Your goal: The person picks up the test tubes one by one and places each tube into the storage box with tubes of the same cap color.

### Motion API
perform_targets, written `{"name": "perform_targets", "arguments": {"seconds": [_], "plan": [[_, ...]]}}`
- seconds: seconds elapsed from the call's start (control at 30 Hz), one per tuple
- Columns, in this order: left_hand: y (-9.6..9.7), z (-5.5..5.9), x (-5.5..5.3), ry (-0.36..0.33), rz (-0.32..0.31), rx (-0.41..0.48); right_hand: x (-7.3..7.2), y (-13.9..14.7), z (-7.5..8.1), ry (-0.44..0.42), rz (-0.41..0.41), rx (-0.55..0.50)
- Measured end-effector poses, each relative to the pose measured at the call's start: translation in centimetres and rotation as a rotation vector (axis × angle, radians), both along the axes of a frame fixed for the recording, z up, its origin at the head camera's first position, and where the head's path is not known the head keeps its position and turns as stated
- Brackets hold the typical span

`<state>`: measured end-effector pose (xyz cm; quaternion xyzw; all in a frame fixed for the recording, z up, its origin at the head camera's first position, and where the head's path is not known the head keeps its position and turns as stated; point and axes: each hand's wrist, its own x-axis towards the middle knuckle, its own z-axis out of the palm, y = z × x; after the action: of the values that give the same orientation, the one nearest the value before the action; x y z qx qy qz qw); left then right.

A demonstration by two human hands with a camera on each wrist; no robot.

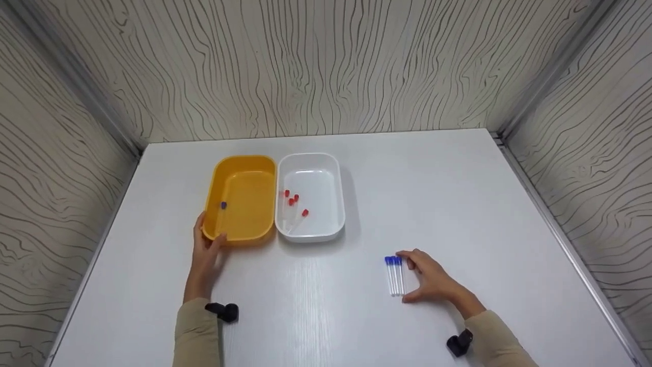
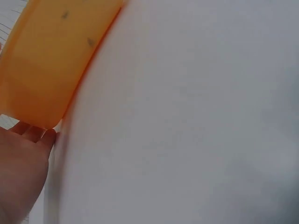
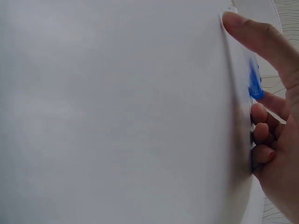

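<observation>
At its near left corner, the yellow tray (image 1: 249, 235) is held by my left hand (image 1: 205, 255), thumb at the front rim and fingers along the outer left side. One blue-capped tube (image 1: 223, 205) lies inside it. Several clear tubes with blue caps (image 1: 392, 275) lie side by side on the table to the right. My right hand (image 1: 433, 278) spans the rightmost tube lengthwise, index finger at its cap and thumb at its bottom end. In the right wrist view, the thumb (image 3: 247, 30) is at the clear end and a blue cap (image 3: 255, 81) meets the index finger.
A white tray (image 1: 333, 232) stands against the yellow tray's right side, holding several red-capped tubes (image 1: 291, 202). All stand on a white table (image 1: 316, 295) enclosed by wood-patterned panels (image 1: 326, 66) at the back and sides.
</observation>
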<state>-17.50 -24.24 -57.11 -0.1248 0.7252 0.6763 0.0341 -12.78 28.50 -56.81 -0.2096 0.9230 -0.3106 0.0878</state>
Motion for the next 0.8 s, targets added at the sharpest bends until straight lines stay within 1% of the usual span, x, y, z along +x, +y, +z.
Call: {"name": "perform_targets", "arguments": {"seconds": [0.07, 0.2, 0.3, 0.4, 0.5, 0.63, 0.8], "plan": [[-0.09, -0.03, -0.02, 0.006, 0.008, 0.04, -0.03, 0.0, -0.03, 0.011, 0.004, -0.005], [-0.13, 0.07, -0.02, -0.014, 0.015, 0.107, -0.1, 0.06, -0.08, 0.028, 0.004, -0.014], [-0.23, 0.1, -0.05, -0.056, 0.02, 0.132, -0.16, 0.1, -0.07, 0.024, -0.001, -0.022], [-0.31, 0.11, -0.03, -0.074, 0.028, 0.155, -0.18, 0.11, -0.05, 0.007, -0.007, -0.018], [-0.4, 0.08, -0.01, -0.077, 0.026, 0.162, -0.15, 0.14, -0.13, -0.01, -0.01, -0.023], [-0.54, -0.06, 0.03, -0.074, 0.028, 0.149, -0.1, 0.21, -0.17, -0.038, -0.008, -0.055], [-0.77, -0.24, 0.11, -0.085, 0.025, 0.139, -0.17, 0.36, 0.13, -0.085, -0.023, -0.066]]}}
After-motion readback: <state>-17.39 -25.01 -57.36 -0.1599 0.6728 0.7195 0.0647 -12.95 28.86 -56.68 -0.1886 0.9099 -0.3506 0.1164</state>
